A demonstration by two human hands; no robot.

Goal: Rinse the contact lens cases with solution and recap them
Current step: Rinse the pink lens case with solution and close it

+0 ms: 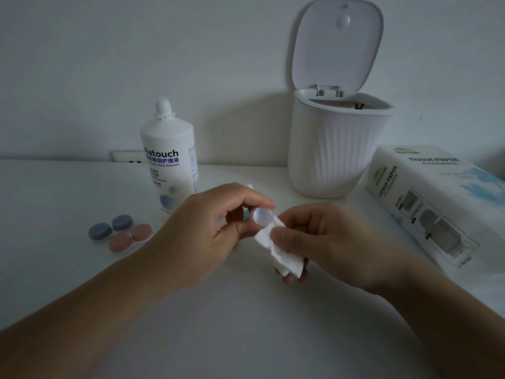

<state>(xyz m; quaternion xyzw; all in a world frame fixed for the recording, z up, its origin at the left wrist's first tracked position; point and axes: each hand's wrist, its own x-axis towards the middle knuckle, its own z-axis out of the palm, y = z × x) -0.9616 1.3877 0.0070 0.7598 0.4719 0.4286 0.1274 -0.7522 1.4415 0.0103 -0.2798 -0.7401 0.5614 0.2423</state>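
My left hand pinches a white contact lens case above the table, one open round well facing me; a trace of teal shows behind it. My right hand holds a folded white tissue that touches the case's lower right edge. The white solution bottle stands capped behind my left hand. On the left of the table lie two capped cases side by side: a blue-capped case and a pink-capped case.
A white ribbed desktop bin stands at the back with its lid flipped up. A tissue paper pack lies at the right. A wall socket sits low behind the bottle.
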